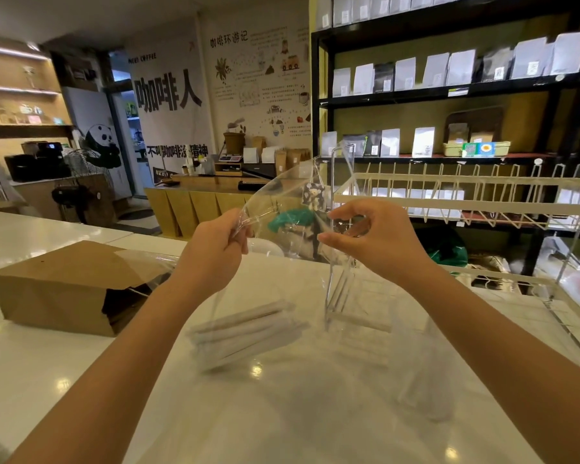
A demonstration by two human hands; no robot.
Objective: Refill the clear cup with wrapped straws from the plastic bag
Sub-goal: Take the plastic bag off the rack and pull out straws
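The clear cup (429,373) is a faint blur right of the straws (248,333). The straws themselves blur together, uncountable.

Glossy counter (81,380) — clear plastic bag (275,209)

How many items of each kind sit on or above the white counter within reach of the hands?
Clear plastic bag: 1
Bundle of wrapped straws: 1 (single straws too blurred to count)
Clear cup: 1
Brown paper bag: 1
Clear acrylic stand: 1
Total: 5

One head-worn view looks forward and down, close over the white counter (81,380).
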